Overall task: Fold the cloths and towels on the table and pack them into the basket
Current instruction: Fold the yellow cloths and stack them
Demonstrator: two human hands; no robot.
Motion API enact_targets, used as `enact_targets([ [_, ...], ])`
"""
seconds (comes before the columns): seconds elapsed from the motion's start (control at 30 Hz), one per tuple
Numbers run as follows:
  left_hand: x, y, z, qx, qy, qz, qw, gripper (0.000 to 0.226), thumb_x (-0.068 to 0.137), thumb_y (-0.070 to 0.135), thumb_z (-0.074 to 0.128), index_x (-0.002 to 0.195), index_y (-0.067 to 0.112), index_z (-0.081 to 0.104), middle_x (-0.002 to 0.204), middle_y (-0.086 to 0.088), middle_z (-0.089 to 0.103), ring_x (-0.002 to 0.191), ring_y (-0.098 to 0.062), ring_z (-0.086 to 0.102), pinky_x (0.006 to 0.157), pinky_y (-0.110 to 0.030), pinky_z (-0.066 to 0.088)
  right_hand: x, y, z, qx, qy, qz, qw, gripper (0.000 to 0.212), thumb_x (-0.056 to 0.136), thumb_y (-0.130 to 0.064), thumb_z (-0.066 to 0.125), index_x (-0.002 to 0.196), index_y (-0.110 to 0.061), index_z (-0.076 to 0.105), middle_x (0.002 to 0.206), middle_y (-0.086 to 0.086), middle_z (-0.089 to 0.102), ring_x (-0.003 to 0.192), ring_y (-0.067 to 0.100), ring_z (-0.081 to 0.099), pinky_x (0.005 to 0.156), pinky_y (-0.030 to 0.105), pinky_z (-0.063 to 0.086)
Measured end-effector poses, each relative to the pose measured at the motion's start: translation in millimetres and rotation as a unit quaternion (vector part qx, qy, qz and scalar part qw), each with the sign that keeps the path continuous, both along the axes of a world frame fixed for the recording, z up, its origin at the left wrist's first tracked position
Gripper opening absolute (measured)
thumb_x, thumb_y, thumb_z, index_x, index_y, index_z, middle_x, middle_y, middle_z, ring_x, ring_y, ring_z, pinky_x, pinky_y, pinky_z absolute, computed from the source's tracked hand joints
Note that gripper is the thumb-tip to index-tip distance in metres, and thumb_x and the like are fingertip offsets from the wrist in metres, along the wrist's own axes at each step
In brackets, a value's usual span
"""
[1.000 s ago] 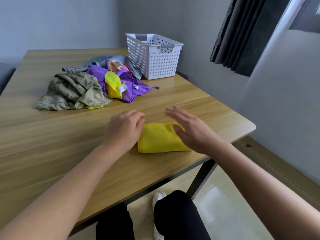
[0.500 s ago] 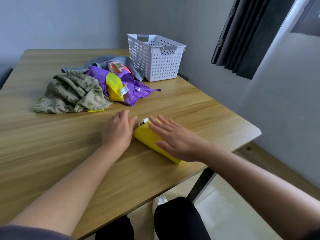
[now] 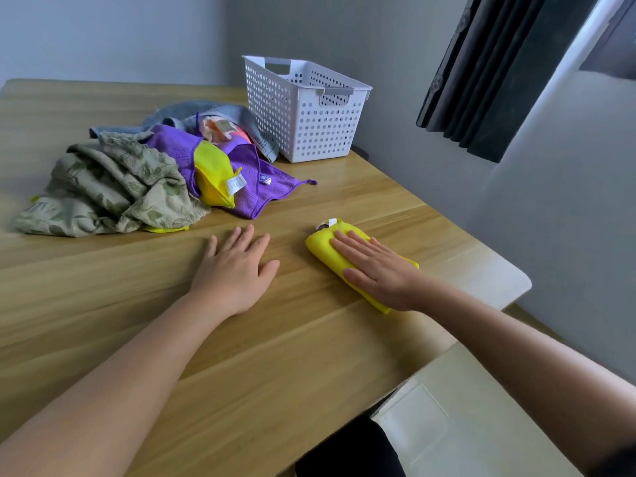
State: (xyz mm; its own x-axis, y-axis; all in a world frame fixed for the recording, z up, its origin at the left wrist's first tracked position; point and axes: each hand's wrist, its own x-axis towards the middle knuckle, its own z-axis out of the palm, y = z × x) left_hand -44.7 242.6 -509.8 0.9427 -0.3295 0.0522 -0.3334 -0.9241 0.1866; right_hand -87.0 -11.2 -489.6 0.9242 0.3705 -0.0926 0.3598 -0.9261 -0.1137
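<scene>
The light wooden table (image 3: 309, 356) carries a loose heap of green, purple, yellow and grey cloths (image 3: 113, 187) just beside the white perforated plastic basket (image 3: 309, 122). The left hand (image 3: 237, 273) lies flat on bare wood, fingers straight. The right hand (image 3: 378, 270), fingers straight and together, presses the small folded yellow microfibre cloth (image 3: 321, 247) near the table's right edge.

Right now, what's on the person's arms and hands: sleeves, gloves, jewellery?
The left hand and right hand are bare: no gloves, rings, watch or wristband show. Forearms uncovered to the frame edge; a dark patch at the right arm's end may be a sleeve.
</scene>
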Motion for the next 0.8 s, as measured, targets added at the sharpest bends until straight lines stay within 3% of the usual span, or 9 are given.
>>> enact_targets([
  [0.1, -1, 0, 1, -0.003, -0.002, 0.0, 1.0, 0.058, 0.098, 0.049, 0.025, 0.15, 0.027, 0.016, 0.16, -0.002, 0.003, 0.146, -0.017, 0.001, 0.117, -0.044, 0.001, 19, -19, 1, 0.004, -0.005, -0.043, 0.999, 0.056, 0.1, -0.044, 0.022, 0.15, -0.029, 0.002, 0.158, -0.012, -0.003, 0.145, 0.006, -0.007, 0.117, 0.034, -0.003],
  [0.33, 0, 0, 1, -0.009, -0.008, 0.001, 1.0, 0.057, 0.097, 0.049, 0.026, 0.15, 0.028, 0.016, 0.16, -0.001, 0.004, 0.146, -0.016, 0.001, 0.117, -0.044, 0.001, 62, -58, 6, 0.01, -0.007, -0.12, 0.993, 0.054, 0.101, -0.042, 0.025, 0.151, -0.028, 0.008, 0.159, -0.009, 0.003, 0.146, 0.009, -0.001, 0.119, 0.041, 0.004],
  [0.8, 0, 0, 0, -0.018, -0.016, 0.003, 1.0, 0.057, 0.096, 0.051, 0.024, 0.149, 0.03, 0.017, 0.16, 0.002, 0.003, 0.146, -0.014, 0.0, 0.117, -0.044, 0.002, 110, -110, 10, 0.006, -0.015, -0.215, 0.977, 0.052, 0.102, -0.043, 0.024, 0.151, -0.029, 0.013, 0.159, -0.007, 0.007, 0.146, 0.012, 0.005, 0.117, 0.039, 0.009],
])
